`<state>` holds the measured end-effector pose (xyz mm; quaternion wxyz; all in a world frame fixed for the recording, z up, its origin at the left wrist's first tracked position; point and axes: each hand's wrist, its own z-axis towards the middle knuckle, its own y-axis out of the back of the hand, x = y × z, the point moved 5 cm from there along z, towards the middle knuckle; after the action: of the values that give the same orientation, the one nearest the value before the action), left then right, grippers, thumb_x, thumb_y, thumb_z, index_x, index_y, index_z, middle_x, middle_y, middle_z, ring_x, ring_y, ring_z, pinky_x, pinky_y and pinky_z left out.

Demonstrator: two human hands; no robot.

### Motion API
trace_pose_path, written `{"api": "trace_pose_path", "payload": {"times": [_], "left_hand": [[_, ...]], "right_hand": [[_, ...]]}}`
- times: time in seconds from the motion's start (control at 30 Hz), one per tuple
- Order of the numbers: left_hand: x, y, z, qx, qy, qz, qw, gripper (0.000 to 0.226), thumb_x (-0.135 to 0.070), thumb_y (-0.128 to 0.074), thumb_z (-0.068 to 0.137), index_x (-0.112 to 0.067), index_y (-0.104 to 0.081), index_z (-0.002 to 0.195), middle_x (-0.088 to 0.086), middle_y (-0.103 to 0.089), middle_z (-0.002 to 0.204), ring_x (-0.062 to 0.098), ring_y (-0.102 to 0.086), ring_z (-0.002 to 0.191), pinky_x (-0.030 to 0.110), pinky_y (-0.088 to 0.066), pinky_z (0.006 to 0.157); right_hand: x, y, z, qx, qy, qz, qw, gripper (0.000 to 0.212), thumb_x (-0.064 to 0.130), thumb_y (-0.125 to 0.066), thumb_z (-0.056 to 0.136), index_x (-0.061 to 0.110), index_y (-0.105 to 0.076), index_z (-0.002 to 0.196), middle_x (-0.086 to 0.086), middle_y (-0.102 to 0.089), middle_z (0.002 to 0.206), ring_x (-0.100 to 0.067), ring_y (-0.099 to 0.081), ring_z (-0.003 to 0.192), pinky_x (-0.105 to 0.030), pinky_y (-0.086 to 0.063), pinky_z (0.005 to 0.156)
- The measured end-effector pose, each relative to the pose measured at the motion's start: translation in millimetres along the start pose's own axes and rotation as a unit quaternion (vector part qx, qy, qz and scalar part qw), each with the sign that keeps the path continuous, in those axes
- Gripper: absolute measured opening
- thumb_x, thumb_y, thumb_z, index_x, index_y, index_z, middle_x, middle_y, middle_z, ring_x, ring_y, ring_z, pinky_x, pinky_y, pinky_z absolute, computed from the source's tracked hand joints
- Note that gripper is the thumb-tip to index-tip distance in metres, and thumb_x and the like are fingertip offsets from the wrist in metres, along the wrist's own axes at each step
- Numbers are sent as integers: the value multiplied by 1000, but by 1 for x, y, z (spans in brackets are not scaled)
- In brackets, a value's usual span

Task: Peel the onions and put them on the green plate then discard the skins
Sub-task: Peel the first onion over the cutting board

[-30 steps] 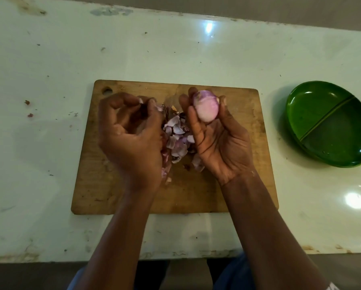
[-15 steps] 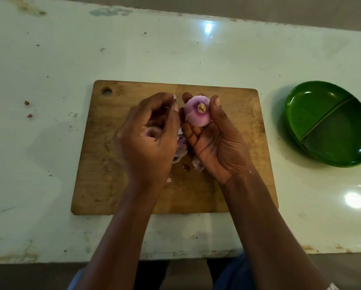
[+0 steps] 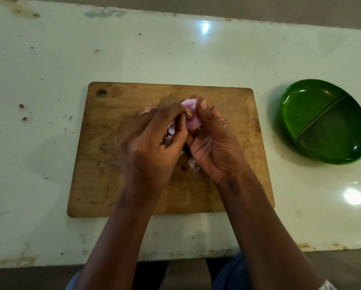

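Observation:
A small pinkish-purple onion (image 3: 191,120) is held over the wooden cutting board (image 3: 116,143). My right hand (image 3: 213,141) grips it, thumb on top. My left hand (image 3: 150,147) has its fingertips pinching at the brown root end of the onion. A pile of purple onion skins (image 3: 193,165) lies on the board beneath both hands, mostly hidden. The green divided plate (image 3: 323,122) sits to the right of the board and holds nothing.
The board lies on a pale, scuffed counter (image 3: 39,70) whose front edge runs just below my forearms. A few skin crumbs (image 3: 21,106) lie on the counter at the left.
My left hand has moved right from beside the skin pile up against the onion and now pinches its root end. My right hand turned the onion so the root faces up.

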<state>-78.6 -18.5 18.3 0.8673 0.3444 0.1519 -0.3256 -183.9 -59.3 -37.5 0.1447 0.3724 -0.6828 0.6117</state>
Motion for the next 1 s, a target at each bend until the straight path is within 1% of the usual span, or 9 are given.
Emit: {"api": "trace_pose_path", "payload": {"times": [0.23, 0.37, 0.47, 0.53, 0.6, 0.7, 0.77, 0.93, 1.0], "left_hand": [[2, 2, 0, -25, 65, 19, 997, 23, -15, -69, 86, -15, -57, 106, 4, -71, 89, 17, -68, 77, 34, -56, 59], [2, 4, 1, -46, 114, 16, 992, 28, -19, -68, 83, -20, -46, 102, -2, -66, 83, 12, -65, 72, 27, -52, 58], [4, 5, 1, -70, 175, -48, 981, 28, -16, -67, 79, -11, -48, 98, -10, -57, 84, 6, -62, 70, 29, -54, 57], [7, 3, -1, -83, 214, -99, 968, 28, -13, -67, 76, -3, -47, 94, -5, -57, 83, 8, -63, 72, 30, -56, 58], [8, 3, -2, -96, 242, -124, 957, 31, -13, -67, 75, -9, -41, 93, 2, -59, 82, 12, -65, 73, 26, -55, 59], [7, 3, -1, -111, 261, -133, 950, 36, -12, -67, 73, -12, -36, 91, 9, -61, 82, 13, -65, 73, 17, -51, 61], [6, 4, -1, -124, 266, -141, 945, 38, -9, -68, 71, -11, -35, 89, 6, -58, 79, 14, -63, 72, 11, -47, 62], [10, 5, -3, -136, 278, -148, 939, 42, -11, -71, 69, -10, -31, 85, 25, -51, 76, 33, -58, 69, 30, -52, 60], [11, 5, -4, -141, 283, -149, 937, 42, -11, -72, 69, -11, -32, 84, 24, -54, 77, 31, -60, 70, 26, -52, 61]], "right_hand": [[-2, 0, -2, -12, 1, -45, 999, 32, 14, -64, 83, -3, -54, 109, -17, -59, 106, -37, -51, 111, -56, -36, 106], [-2, -3, -4, -8, -6, -49, 999, 20, 7, -56, 89, -3, -56, 106, -17, -61, 104, -31, -59, 104, -44, -48, 96], [-2, -6, -4, -3, -9, -45, 999, 23, 8, -55, 90, -5, -56, 110, -16, -63, 103, -27, -63, 98, -37, -54, 87], [-3, -7, -4, -5, -9, -46, 999, 32, 10, -56, 90, -7, -53, 116, -18, -62, 106, -30, -61, 98, -36, -56, 83], [-4, -7, -4, -4, -11, -47, 999, 38, 14, -59, 88, -8, -53, 118, -19, -62, 108, -35, -57, 102, -36, -55, 83], [-5, -7, -4, 3, -15, -45, 999, 32, 15, -62, 84, -5, -59, 110, -15, -66, 105, -38, -52, 107, -38, -55, 84], [-6, -8, -4, 12, -22, -41, 999, 30, 12, -60, 86, -4, -59, 112, -16, -66, 105, -35, -58, 102, -36, -58, 77], [-7, -11, -3, 24, -27, -25, 999, 34, 13, -63, 83, -4, -59, 112, -11, -70, 101, -25, -67, 92, -35, -58, 79], [-7, -12, -4, 30, -24, -23, 999, 33, 14, -63, 81, -3, -61, 110, -11, -71, 100, -24, -68, 91, -33, -58, 78]]}}
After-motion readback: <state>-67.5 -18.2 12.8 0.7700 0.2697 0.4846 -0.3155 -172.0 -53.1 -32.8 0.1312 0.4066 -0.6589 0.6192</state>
